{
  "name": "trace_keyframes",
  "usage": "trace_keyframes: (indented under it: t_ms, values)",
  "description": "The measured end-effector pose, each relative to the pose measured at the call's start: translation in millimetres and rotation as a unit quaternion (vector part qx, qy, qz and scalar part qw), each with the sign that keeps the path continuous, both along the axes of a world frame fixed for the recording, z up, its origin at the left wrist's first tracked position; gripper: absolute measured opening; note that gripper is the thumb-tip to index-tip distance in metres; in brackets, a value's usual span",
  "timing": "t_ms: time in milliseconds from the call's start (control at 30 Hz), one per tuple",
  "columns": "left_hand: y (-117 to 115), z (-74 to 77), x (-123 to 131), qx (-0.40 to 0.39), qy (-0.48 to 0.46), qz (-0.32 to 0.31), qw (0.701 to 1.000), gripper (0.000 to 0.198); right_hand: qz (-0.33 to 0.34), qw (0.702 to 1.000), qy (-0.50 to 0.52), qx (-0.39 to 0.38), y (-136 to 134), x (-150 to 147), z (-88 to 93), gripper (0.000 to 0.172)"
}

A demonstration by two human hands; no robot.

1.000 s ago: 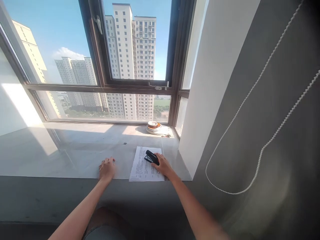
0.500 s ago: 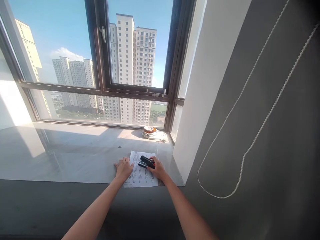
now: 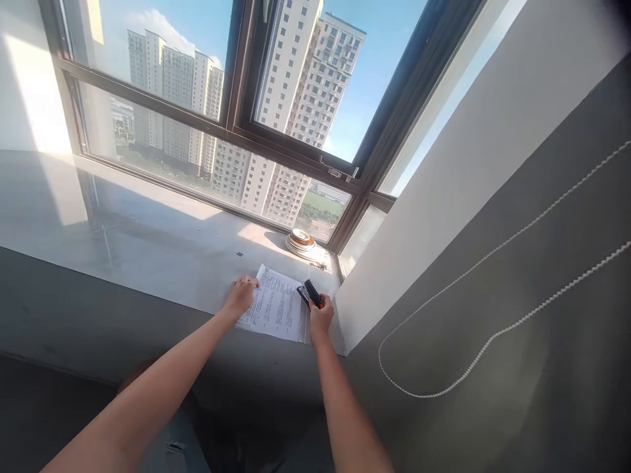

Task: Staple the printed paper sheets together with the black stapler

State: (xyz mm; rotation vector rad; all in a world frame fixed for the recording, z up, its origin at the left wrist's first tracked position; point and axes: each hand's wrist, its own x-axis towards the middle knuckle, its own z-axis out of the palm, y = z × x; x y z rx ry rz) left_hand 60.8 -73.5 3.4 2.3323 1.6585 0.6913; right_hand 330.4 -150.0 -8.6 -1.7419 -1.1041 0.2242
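Printed paper (image 3: 279,309) lies on the windowsill (image 3: 187,263), its lower edge at the sill's front. My left hand (image 3: 241,294) is at the left edge of the paper, fingers curled and closed on that edge. My right hand (image 3: 322,315) grips a black stapler (image 3: 311,293) with a red-orange part near its back end. The stapler is tilted, its jaws spread apart and pointing up and left, at the paper's right edge. My right palm hides its rear.
Behind the paper, a round stack of white and brown coils (image 3: 302,243) stands in the window corner. A small dark object (image 3: 239,254), perhaps staples, lies on the sill. A white wall (image 3: 394,263) bounds the right side, and a beaded blind cord (image 3: 444,289) hangs there.
My right hand has carried the stapler rightward, from over the paper to its right edge. My left fingers have drawn in at the paper's left edge. The head view has tilted and lowered.
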Motion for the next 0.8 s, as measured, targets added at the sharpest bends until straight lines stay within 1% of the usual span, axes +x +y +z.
trace_keyframes:
  t_ms: [200, 300, 400, 500, 567, 700, 800]
  values:
    - [-2, -0.8, -1, -0.002, -0.034, 0.038, 0.999, 0.036, -0.056, 0.997, -0.044, 0.004, 3, 11, -12.8, 0.05]
    - [-3, -1.9, -2, -0.005, -0.08, 0.051, 0.996, 0.038, -0.082, 0.995, -0.05, -0.016, 6, 14, -14.2, 0.052]
    - [-1, -3.4, -5, -0.012, -0.135, 0.037, 0.99, 0.044, -0.067, 0.996, -0.054, -0.041, 10, 16, -14.4, 0.052]
    - [4, -4.2, -10, -0.036, -0.216, 0.026, 0.975, 0.04, -0.047, 0.998, -0.039, -0.008, 15, 19, -16.3, 0.048]
    - [7, -4.0, -13, -0.044, -0.254, 0.026, 0.966, 0.038, -0.029, 0.999, -0.024, -0.009, 18, 20, -17.1, 0.049]
    - [12, -3.2, -14, -0.045, -0.264, 0.025, 0.963, 0.039, 0.02, 0.996, -0.016, -0.09, 17, 18, -14.0, 0.056]
    - [14, -4.3, -14, -0.041, -0.264, 0.015, 0.964, 0.036, 0.022, 0.997, 0.006, -0.077, 14, 12, -9.5, 0.05]
